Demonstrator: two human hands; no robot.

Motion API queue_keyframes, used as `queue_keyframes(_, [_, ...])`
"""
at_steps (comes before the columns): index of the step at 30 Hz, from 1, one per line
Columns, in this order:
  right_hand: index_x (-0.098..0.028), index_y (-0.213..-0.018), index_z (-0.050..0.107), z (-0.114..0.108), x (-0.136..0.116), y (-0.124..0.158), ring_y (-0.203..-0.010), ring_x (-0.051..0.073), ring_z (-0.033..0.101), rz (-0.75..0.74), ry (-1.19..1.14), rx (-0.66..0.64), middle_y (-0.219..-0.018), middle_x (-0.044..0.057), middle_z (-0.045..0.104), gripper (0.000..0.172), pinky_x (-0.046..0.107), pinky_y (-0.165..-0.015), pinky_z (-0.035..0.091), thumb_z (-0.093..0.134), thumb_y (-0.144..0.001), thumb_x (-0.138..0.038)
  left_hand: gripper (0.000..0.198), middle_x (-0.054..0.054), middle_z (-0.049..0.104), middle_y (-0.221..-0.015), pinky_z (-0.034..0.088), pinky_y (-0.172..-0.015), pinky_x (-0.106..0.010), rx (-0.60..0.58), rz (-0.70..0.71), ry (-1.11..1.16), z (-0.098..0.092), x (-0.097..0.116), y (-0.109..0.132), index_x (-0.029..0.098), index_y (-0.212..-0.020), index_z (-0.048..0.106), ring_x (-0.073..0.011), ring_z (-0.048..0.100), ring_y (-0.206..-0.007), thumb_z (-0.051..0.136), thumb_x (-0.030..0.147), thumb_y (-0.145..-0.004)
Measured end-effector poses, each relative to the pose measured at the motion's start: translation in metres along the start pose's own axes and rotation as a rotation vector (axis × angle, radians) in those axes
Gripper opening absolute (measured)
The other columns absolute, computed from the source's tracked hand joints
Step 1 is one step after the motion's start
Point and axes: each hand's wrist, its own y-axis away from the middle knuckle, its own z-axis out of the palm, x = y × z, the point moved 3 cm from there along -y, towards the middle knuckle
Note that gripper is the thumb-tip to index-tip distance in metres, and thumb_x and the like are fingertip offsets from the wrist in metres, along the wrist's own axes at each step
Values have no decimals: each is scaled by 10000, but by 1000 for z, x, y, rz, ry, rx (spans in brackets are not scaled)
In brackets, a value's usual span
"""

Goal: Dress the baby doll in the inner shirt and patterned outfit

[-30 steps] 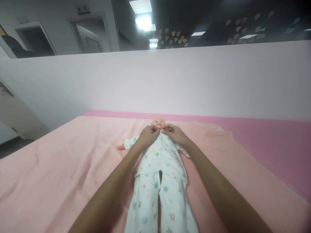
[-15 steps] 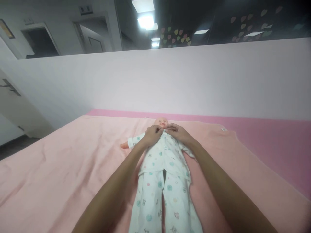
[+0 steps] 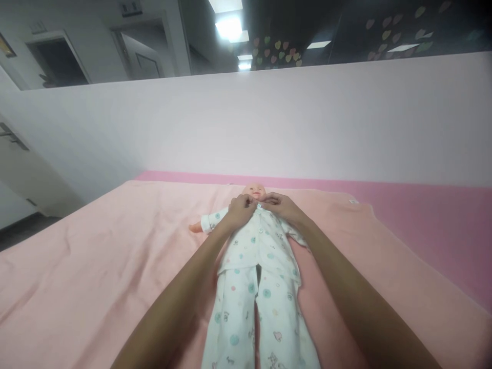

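A baby doll lies on its back, head at the far end, dressed in a white patterned pajama top and matching pajama pants. At the doll's neck, my left hand pinches the left side of the top's collar. Opposite it, my right hand has its fingers closed on the collar's right side. Small buttons run down the front of the top. The doll's hand sticks out of the sleeve at left. My fingertips are partly hidden, and the doll's other hand is covered by my right forearm.
Under the doll spreads a wrinkled pink blanket over a darker pink surface. A white low wall rises behind, topped by dark glass with heart stickers. To the left is a door with a handle.
The camera view has shifted slightly. Both hands stay at the collar, with hardly any change in the fingers; the doll lies as before.
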Motion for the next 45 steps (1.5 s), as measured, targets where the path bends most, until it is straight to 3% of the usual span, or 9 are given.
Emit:
queue_keyframes(7, [-210, -1004, 762, 6, -10, 5, -989, 247, 729, -14, 116, 142, -1039, 84, 804, 335, 382, -928, 552, 860, -770, -428, 223, -60, 756, -1018, 510, -788, -314, -13, -55, 108, -7, -2, 3, 214, -994, 688, -210, 676, -903, 646, 423, -928])
queue_keyframes(12, [-257, -958, 762, 5, -14, 11, -874, 236, 676, 21, 385, 295, -1037, 51, 803, 304, 381, -826, 524, 806, -812, -520, 297, -79, 760, -1053, 498, -859, -363, 51, -74, -25, -19, -1, 4, 232, -957, 697, -267, 665, -991, 689, 522, -897])
queue_keyframes(17, [-232, -983, 769, 0, -8, 8, -969, 251, 692, 65, 269, 224, -1079, 70, 799, 414, 366, -860, 521, 868, -737, -549, 270, -75, 751, -1094, 394, -1044, -477, 119, -110, -182, -18, -2, 5, 255, -941, 688, -350, 560, -1199, 656, 521, -909])
queue_keyframes(22, [-223, -968, 781, 0, -6, 7, -984, 266, 705, 119, 222, 244, -1037, 70, 801, 403, 372, -878, 520, 885, -702, -507, 295, -87, 740, -1126, 350, -1058, -506, 112, -125, -206, -13, -7, 3, 253, -944, 659, -362, 524, -1203, 613, 544, -926])
queue_keyframes(26, [-242, -908, 768, 1, -10, 13, -892, 261, 694, 114, 369, 283, -971, 65, 796, 361, 369, -817, 513, 783, -804, -587, 354, -131, 737, -1144, 363, -1050, -478, 110, -136, -262, -25, -19, 3, 242, -988, 655, -373, 524, -1224, 580, 583, -929])
queue_keyframes(33, [-265, -833, 698, -5, 10, 13, -786, 274, 657, 153, 526, 178, -878, 92, 780, 512, 368, -718, 464, 542, -943, -740, 556, -149, 765, -939, 452, -880, -420, 9, -280, -270, -35, -48, 6, 232, -868, 672, -365, 692, -956, 435, 729, -946])
queue_keyframes(40, [-274, -855, 650, 6, 22, 14, -848, 320, 659, 135, 700, 219, -926, 129, 747, 594, 417, -795, 456, 278, -1050, -693, 628, -143, 758, -907, 454, -874, -416, 71, -202, -336, -23, -56, 10, 226, -856, 688, -359, 700, -934, 354, 743, -981])
queue_keyframes(43, [-266, -954, 669, 4, 17, 31, -918, 324, 666, 65, 734, 224, -975, 131, 748, 604, 429, -836, 468, 205, -1079, -632, 625, -138, 748, -936, 458, -878, -418, 77, -119, -408, -29, -52, 25, 226, -957, 683, -343, 691, -934, 255, 673, -1040])
queue_keyframes(45, [-273, -1119, 692, -3, 14, 49, -1076, 337, 659, 9, 754, 192, -1140, 128, 754, 550, 447, -927, 466, 251, -1086, -599, 586, -135, 745, -1021, 456, -918, -415, 72, -37, -463, -36, -50, 40, 226, -1075, 674, -331, 678, -996, 247, 627, -1060])
